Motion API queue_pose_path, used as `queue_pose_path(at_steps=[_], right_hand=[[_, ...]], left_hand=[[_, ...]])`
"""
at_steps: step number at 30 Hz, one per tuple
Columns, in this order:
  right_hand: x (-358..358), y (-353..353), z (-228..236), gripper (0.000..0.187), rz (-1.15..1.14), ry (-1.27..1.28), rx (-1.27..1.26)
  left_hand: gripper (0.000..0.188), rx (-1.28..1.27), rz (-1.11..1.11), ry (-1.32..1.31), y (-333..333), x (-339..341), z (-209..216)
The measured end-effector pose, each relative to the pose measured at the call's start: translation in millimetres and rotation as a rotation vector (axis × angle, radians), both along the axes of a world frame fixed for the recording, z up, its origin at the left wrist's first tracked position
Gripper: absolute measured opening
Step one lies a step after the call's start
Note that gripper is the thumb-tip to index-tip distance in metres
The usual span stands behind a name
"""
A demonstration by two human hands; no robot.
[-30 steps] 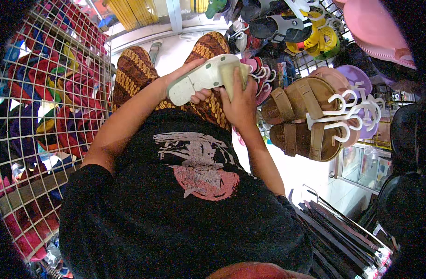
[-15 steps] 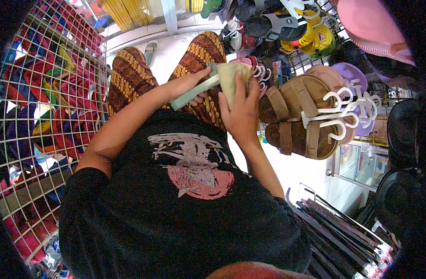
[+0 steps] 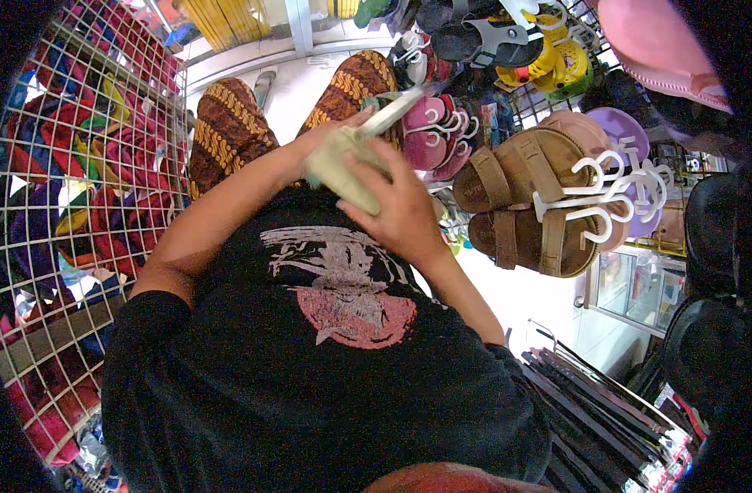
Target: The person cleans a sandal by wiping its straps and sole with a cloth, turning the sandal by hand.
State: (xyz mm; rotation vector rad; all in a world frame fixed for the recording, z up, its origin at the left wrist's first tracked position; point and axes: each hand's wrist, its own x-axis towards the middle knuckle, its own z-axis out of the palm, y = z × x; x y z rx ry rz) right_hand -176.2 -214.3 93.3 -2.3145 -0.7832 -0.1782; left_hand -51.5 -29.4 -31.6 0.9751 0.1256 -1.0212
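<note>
My left hand is closed around a pale green, flat, thick-edged thing, held at an angle above my lap. Its far end sticks out up and to the right; the rest is covered, so its kind is unclear. A pale yellow-green cloth lies over its near end. Pressing that cloth against it is my right hand, thumb and fingers on the fabric. Both hands and the cloth are somewhat blurred. Below them are my knees in brown patterned trousers.
Brown two-strap sandals on white hangers hang close to my right hand, with pink sandals beyond. A white wire grid with colourful goods behind it stands at left. Dark belts hang at lower right.
My right hand has slid the cloth down and left along the pale green thing, toward my left wrist. The thing has tilted, and its upper right end now shows.
</note>
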Motion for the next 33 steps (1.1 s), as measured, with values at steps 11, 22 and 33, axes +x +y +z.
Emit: queue_pose_path(at_steps=[11,22,33], right_hand=[[5.4,-2.5,5.4,0.063,0.047,-0.043,-0.015],[5.1,-6.5,3.8,0.066,0.045,0.052,0.031],[7.4,-12.6,-6.0,0.066,-0.016,0.075,0.078]], left_hand=[[0.046,-0.041,0.104,-0.12,-2.1,-5.3,17.0],[0.052,-0.28,-0.042,0.241,-7.3,-0.5,19.8],[0.052,0.008,0.092,0.085,-13.7,-13.2,40.2]])
